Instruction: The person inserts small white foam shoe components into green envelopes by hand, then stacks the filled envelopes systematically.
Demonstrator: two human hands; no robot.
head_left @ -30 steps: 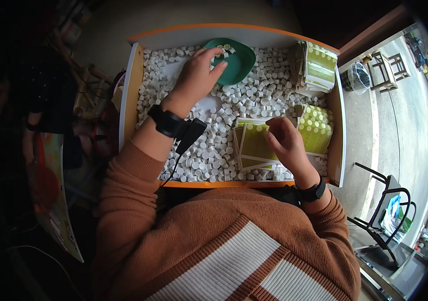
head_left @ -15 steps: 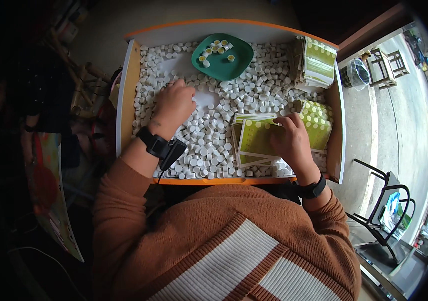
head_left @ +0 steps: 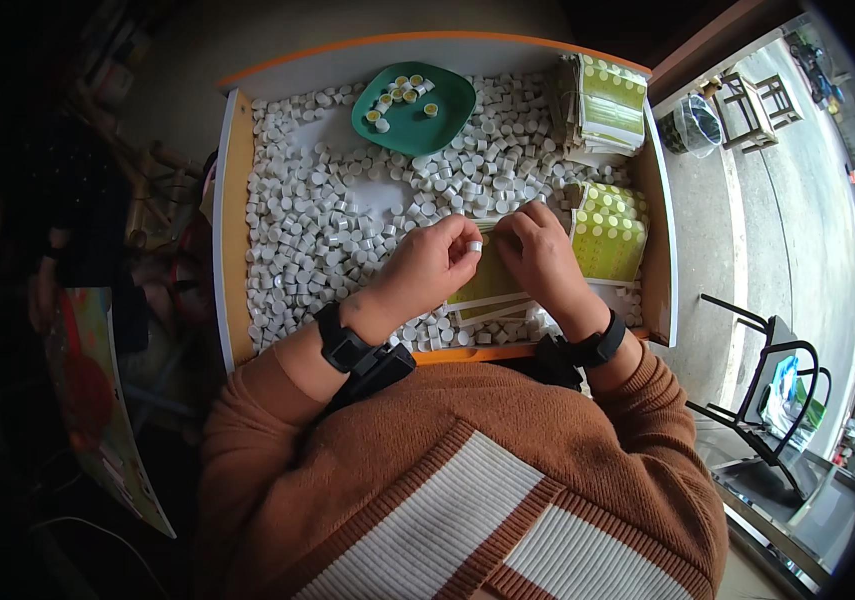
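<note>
Between thumb and finger of my left hand [head_left: 417,275] is a small white cap [head_left: 474,246], so that hand is closed. My right hand [head_left: 545,262] hovers just beside it over the stack of green sheets [head_left: 487,285], fingertips pinched together. Whatever those fingertips hold, if anything, is hidden. Loose white caps [head_left: 317,230] cover most of the shallow drawer-like tray around both hands. Toward the back, a green plate [head_left: 409,135] carries several caps with yellow tops [head_left: 430,110].
Bundled green and white sheets [head_left: 610,105] stand in the tray's back right corner. More green sheets with pale round dots [head_left: 610,235] lie right of my right hand. Orange-edged walls [head_left: 437,36] enclose the tray. A black chair [head_left: 772,390] stands to the right.
My left hand has moved right and nearer to me from among the loose caps, and now shows a cap in its fingers. My right hand has shifted left, its fingertips drawn together.
</note>
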